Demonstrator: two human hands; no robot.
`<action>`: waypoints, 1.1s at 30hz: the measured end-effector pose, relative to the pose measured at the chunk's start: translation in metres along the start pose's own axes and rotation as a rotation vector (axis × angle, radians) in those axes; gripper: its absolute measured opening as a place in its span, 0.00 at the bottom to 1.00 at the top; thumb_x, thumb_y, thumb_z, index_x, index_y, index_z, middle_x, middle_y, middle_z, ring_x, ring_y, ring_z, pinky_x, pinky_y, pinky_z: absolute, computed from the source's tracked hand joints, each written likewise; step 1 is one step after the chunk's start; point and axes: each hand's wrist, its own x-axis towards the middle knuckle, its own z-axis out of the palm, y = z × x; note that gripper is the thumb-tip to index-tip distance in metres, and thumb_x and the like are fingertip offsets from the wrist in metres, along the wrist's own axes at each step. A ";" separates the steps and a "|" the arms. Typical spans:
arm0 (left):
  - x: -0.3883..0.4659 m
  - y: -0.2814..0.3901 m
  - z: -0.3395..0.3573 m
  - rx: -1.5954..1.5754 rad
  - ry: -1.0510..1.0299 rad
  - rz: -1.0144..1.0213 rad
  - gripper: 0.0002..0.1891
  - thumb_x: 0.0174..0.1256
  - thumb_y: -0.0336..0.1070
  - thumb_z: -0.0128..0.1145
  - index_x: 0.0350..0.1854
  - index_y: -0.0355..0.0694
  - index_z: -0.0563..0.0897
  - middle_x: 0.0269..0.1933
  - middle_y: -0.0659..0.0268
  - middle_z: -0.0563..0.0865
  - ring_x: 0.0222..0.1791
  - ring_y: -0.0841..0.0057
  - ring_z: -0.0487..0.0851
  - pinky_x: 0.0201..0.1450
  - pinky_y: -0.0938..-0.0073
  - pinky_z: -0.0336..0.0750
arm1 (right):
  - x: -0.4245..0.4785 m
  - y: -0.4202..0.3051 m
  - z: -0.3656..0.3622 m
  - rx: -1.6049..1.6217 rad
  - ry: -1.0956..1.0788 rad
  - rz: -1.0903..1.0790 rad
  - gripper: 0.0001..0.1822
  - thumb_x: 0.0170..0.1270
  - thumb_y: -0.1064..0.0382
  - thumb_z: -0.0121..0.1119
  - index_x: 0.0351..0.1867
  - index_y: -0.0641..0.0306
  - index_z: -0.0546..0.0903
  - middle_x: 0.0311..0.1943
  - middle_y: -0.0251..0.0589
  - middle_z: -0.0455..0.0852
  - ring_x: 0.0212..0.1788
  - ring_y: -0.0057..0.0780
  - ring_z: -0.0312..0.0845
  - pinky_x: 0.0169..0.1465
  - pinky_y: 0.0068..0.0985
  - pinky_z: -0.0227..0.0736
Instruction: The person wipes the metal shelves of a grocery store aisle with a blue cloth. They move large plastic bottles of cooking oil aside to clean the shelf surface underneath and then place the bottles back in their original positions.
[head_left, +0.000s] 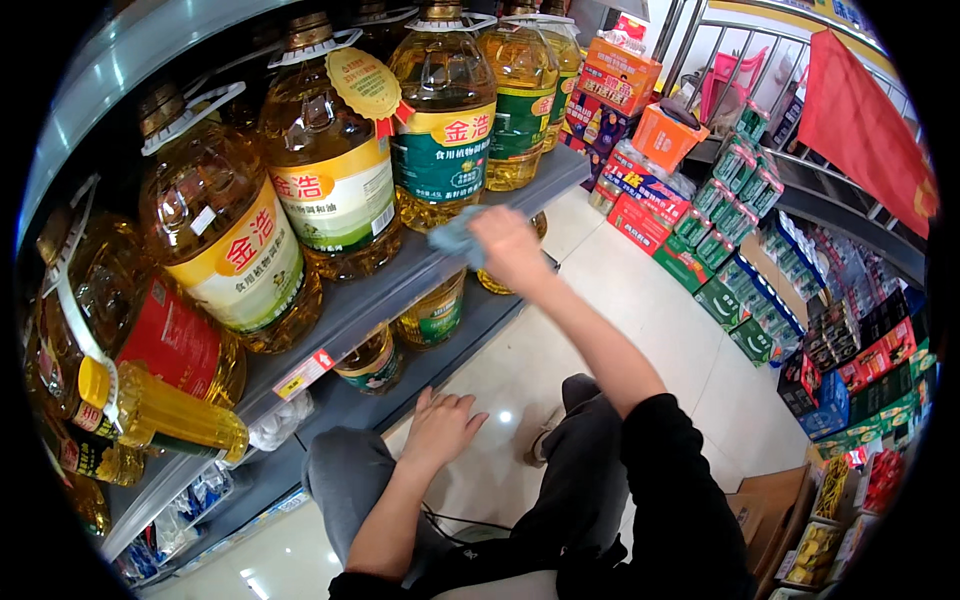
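My right hand (506, 246) grips a crumpled blue-grey cloth (459, 238) at the front edge of the upper grey shelf (352, 300). The cloth lies just in front of a cooking oil bottle with a green and yellow label (442, 150). Large oil bottles with cream labels, one (330, 180) wearing a gold rosette tag (365, 84), stand to the left along this shelf. My left hand (442, 427) is empty with its fingers spread, beside the edge of the lower shelf (345, 412) and above my knee.
Below stand smaller oil bottles (435, 311). A small oil bottle (176, 412) is tied to a large bottle's handle at the left and overhangs the shelf edge. Stacked drink cartons (637, 202) and can packs (739, 176) line the tiled floor (630, 300) at right. Cardboard boxes (772, 502) stand at lower right.
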 end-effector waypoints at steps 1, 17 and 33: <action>-0.002 -0.002 0.001 -0.007 0.009 0.005 0.21 0.68 0.50 0.54 0.52 0.39 0.81 0.48 0.54 0.85 0.55 0.61 0.81 0.69 0.52 0.60 | -0.004 0.030 -0.009 -0.067 -0.033 0.043 0.23 0.38 0.77 0.60 0.42 0.62 0.77 0.42 0.45 0.81 0.47 0.47 0.76 0.51 0.38 0.71; 0.016 -0.020 0.025 0.012 -0.135 -0.019 0.21 0.67 0.49 0.56 0.54 0.41 0.79 0.45 0.56 0.86 0.50 0.61 0.83 0.67 0.50 0.63 | 0.037 0.301 0.038 -0.257 -0.375 0.741 0.13 0.49 0.63 0.61 0.36 0.65 0.84 0.38 0.58 0.86 0.45 0.52 0.84 0.49 0.43 0.79; 0.009 -0.031 0.032 0.030 -0.109 0.007 0.20 0.66 0.49 0.56 0.51 0.39 0.79 0.41 0.57 0.85 0.47 0.64 0.84 0.65 0.53 0.66 | -0.059 0.286 0.039 0.031 0.315 0.977 0.19 0.53 0.67 0.64 0.48 0.63 0.78 0.43 0.57 0.79 0.47 0.54 0.76 0.51 0.42 0.70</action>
